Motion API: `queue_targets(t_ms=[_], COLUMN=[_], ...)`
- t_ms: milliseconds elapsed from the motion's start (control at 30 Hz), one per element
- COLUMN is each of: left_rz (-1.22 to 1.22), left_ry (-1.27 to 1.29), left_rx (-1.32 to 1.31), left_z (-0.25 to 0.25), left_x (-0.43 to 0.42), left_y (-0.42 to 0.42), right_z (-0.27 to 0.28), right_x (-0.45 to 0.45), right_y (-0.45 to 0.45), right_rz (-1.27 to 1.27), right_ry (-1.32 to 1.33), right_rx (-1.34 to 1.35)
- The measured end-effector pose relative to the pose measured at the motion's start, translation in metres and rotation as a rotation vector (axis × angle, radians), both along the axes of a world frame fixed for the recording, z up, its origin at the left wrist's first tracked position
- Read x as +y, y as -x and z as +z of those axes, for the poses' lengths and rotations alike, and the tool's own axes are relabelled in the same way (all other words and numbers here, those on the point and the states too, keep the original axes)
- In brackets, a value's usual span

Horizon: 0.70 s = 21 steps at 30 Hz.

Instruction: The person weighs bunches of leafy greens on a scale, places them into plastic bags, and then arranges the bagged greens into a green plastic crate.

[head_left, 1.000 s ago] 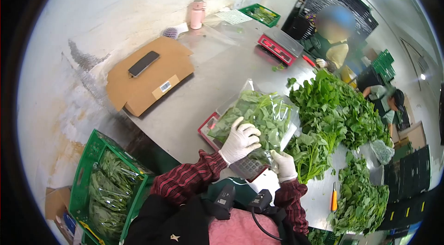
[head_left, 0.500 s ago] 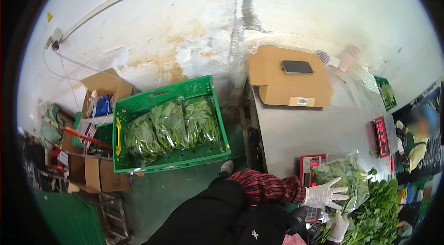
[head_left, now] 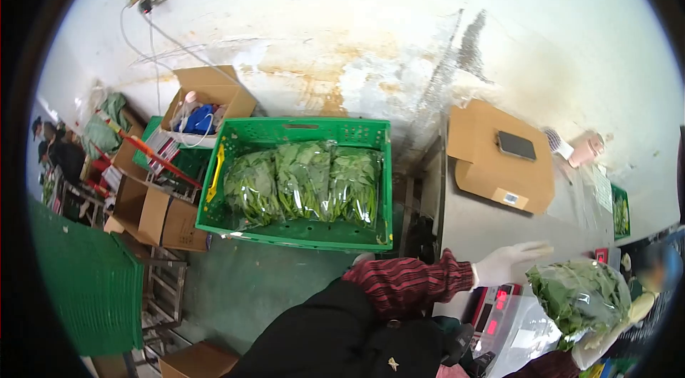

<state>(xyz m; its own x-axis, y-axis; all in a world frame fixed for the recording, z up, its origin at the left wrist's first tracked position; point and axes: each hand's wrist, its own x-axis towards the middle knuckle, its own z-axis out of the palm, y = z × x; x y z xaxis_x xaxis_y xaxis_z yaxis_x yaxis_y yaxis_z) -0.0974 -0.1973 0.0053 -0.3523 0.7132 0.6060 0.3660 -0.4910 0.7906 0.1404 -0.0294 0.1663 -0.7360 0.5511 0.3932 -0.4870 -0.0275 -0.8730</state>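
My left hand, in a white glove, is stretched out flat with its fingers straight and holds nothing. It hovers over the steel table, just left of a clear plastic bag of leafy greens. My right hand, gloved too, grips the lower right part of this bag, its fingers partly hidden. The bag is raised beside a red digital scale with lit red digits. Three more bags of greens lie side by side in a green plastic crate to the left.
A cardboard box with a phone on top stands on the steel table. A second scale display shows behind the bag. A co-worker is at the right edge. Stacked green crates stand far left.
The view has swung left. My right hand has lifted the bag of greens off the scale and moved it right. My left hand has come away from the bag.
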Motion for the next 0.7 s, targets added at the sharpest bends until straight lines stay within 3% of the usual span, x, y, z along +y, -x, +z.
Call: queue_targets(t_ms=[33, 67, 133, 200, 233, 333, 400, 467, 533, 567, 600, 667, 700], left_rz=[-0.074, -0.053, -0.010, -0.104, 0.194, 0.159, 0.179, -0.084, 0.280, 0.442, 0.600, 0.640, 0.697], left_ry=[0.039, 0.038, -0.243, -0.333, -0.262, -0.179, -0.071, -0.078, -0.124, -0.107, -0.091, 0.147, 0.138], left_rx=[-0.152, -0.150, -0.299, -0.633, -0.018, 0.072, -0.224, -1.154, -0.857, -0.856, -0.848, -0.796, -0.815], left_z=[0.009, 0.003, -0.012, 0.011, 0.023, 0.041, 0.019, 0.013, 0.003, -0.002, -0.008, -0.023, -0.028], left_x=[-0.022, -0.026, -0.034, -0.061, -0.094, -0.157, -0.185, -0.221, -0.249, -0.256, -0.263, -0.295, -0.309], left_y=[0.007, 0.012, 0.020, 0.038, 0.056, 0.077, 0.070, 0.058, 0.047, 0.047, 0.050, 0.078, 0.094], right_z=[-0.002, -0.003, -0.011, -0.024, -0.029, -0.047, -0.055, -0.063, -0.044, -0.083, -0.067, -0.054, -0.056], right_x=[-0.004, -0.014, -0.034, -0.059, -0.072, -0.116, -0.140, -0.157, -0.185, -0.166, -0.186, -0.197, -0.192], right_y=[0.018, 0.035, 0.062, 0.088, 0.101, 0.138, 0.155, 0.169, 0.184, 0.186, 0.199, 0.219, 0.220], right_rz=[-0.238, -0.324, -0.345, -0.303, -0.264, -0.142, -0.041, 0.050, 0.254, 0.038, -0.046, -0.187, -0.225], right_ry=[-0.024, -0.032, -0.035, -0.020, -0.012, 0.023, 0.037, 0.033, 0.177, -0.105, -0.106, -0.081, -0.077], right_rx=[0.009, 0.012, -0.012, -0.043, -0.068, -0.152, -0.223, -0.292, -0.449, -0.580, -0.708, -0.777, -0.787])
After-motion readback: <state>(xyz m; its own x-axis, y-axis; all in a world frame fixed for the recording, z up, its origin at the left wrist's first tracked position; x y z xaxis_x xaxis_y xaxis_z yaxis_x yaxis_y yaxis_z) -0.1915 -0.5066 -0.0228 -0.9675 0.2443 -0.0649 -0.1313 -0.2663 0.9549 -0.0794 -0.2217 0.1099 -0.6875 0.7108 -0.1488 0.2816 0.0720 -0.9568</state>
